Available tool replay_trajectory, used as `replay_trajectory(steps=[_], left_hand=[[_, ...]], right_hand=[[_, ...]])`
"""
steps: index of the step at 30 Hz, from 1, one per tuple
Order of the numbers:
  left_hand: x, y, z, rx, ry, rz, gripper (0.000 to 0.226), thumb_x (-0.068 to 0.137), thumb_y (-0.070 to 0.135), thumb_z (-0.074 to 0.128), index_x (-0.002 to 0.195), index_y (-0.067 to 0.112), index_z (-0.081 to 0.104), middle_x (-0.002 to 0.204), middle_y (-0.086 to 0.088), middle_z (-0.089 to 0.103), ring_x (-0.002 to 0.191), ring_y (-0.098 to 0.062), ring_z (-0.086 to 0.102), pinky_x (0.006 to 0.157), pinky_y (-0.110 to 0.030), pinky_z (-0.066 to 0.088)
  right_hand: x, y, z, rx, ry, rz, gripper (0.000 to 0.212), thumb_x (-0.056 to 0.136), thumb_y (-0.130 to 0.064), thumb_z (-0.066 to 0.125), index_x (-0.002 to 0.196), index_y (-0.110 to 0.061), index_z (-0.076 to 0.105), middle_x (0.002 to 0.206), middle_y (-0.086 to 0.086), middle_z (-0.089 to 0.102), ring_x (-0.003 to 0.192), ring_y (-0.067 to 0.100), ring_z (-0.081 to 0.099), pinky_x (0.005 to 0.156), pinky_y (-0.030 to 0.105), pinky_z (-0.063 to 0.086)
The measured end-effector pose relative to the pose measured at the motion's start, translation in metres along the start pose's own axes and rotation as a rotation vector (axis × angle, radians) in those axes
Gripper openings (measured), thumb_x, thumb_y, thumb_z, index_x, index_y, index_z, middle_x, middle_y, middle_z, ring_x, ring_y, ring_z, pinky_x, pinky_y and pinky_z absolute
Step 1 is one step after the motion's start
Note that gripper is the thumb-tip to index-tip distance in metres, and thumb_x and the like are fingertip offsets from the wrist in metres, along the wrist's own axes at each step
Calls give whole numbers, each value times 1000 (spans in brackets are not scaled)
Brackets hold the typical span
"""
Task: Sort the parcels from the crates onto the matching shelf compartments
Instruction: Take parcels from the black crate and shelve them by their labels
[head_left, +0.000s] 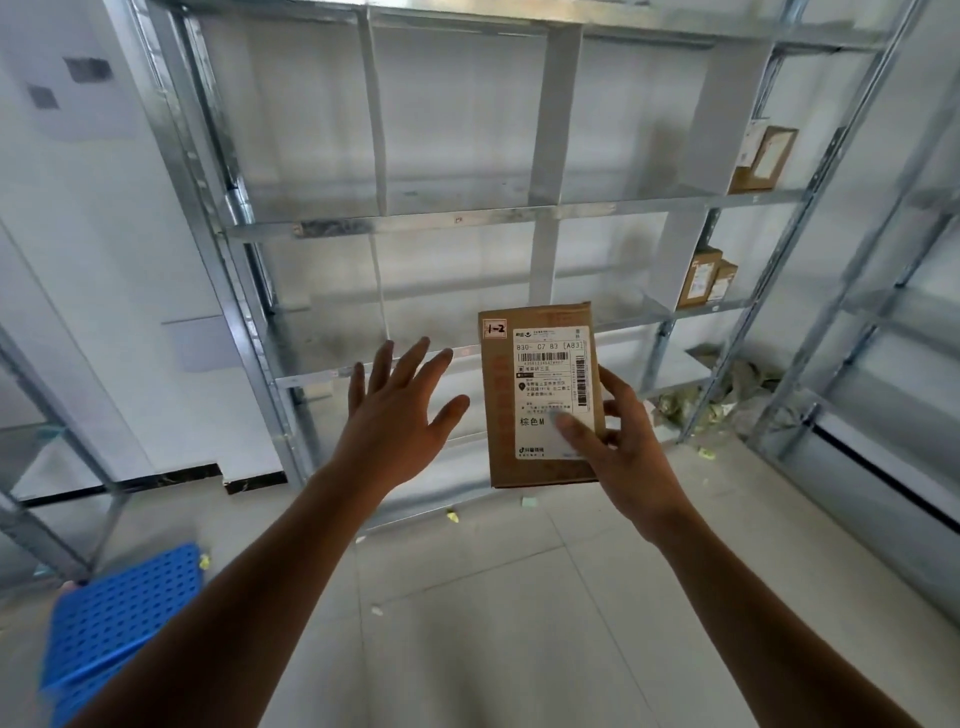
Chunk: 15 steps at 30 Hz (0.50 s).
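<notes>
My right hand (631, 441) holds a brown cardboard parcel (501, 405) upright in front of me, thumb on its white shipping label, which faces me; a small tag marked "1-2" is at its top left corner. My left hand (395, 410) hovers just left of the parcel, fingers spread, touching nothing. Behind both stands a metal shelf rack (395, 226) with white dividers forming compartments. One brown parcel (763, 158) leans in an upper right compartment, and two small ones (704, 278) stand in the compartment below it.
A blue perforated plastic crate (111, 623) sits on the floor at the lower left. Crumpled packing material (727, 389) lies under the rack's right end. Another metal rack (883, 312) runs along the right side. Small paper scraps dot the tiled floor.
</notes>
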<state>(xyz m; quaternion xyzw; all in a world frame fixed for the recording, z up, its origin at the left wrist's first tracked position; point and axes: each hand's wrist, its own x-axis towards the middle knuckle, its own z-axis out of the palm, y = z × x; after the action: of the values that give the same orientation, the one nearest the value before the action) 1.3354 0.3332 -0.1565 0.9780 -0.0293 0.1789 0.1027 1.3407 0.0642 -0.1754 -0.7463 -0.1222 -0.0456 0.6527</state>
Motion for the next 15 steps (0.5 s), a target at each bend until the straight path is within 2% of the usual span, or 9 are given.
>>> replay_trajectory(steps=[9,12,15], left_hand=[[94,3,44,30,25,-69,80,89,77,10,159,40,19,171,8,8,158,-27,-5,123,-53,-5],[136,6,48,34,43,-82,74,94,75,24,159,40,20,171,7,8,158,-27,-5,123,-53,-5],[180,10,47,65,66,-97,72,96,72,31,160,39,19,171,7,8,158,-27,-6,124,-54,-4]], right_hand=[[119,40,-14,83,-42,-4,76,80,-51,77,147,-36,43,135,10,56,113,26,70,77,40,66],[171,39,-24,114,-69,-18,72,82,-48,77,145,-39,43,135,10,56,114,28,70,78,46,66],[219,38,-36,129,-95,-57,66,85,-44,76,142,-42,44,134,8,57,111,25,72,76,43,66]])
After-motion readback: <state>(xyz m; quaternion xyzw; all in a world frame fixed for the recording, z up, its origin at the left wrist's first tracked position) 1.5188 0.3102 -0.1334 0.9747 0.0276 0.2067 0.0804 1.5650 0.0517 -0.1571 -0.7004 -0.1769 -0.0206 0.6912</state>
